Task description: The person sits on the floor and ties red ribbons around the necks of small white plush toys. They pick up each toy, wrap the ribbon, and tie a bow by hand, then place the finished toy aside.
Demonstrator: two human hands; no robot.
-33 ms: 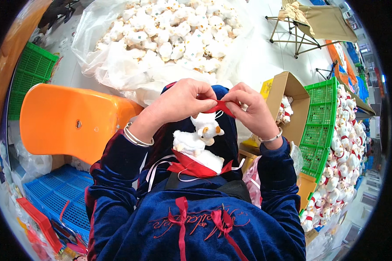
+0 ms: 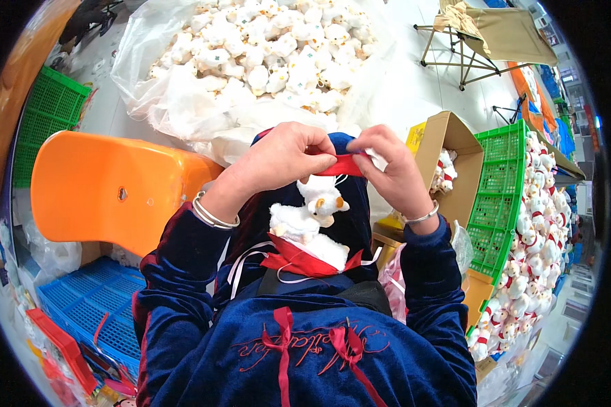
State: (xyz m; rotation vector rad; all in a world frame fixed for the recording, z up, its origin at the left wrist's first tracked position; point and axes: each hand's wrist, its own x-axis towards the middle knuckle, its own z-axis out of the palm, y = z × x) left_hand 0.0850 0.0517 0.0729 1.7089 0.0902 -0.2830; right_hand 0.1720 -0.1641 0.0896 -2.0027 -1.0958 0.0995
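A small red cloth [image 2: 347, 165] is stretched between my two hands above my lap. My left hand [image 2: 288, 154] pinches its left end between thumb and fingers. At the other end, my right hand [image 2: 389, 163] grips it with the thumb, its index finger curled above. White cord loops hang below the cloth. Just under it a white plush animal [image 2: 324, 201] with brown ears and horns rests on my lap, partly overlapping other white plush [image 2: 293, 220]. Closer to my body lies another red cloth piece [image 2: 295, 260] with white strings, under white plush.
Ahead, a large clear plastic bag [image 2: 142, 88] holds a heap of white plush toys [image 2: 271, 51]. An orange stool [image 2: 108, 186] stands left, above a blue crate [image 2: 91, 288]. To the right are a cardboard box [image 2: 458, 146] and a green crate [image 2: 492, 210] beside plush toys with red scarves [image 2: 533, 237].
My right hand's fingers have shifted slightly up along the red cloth, and its index finger has lifted. More of the cloth shows, lying flatter. My left hand has barely moved.
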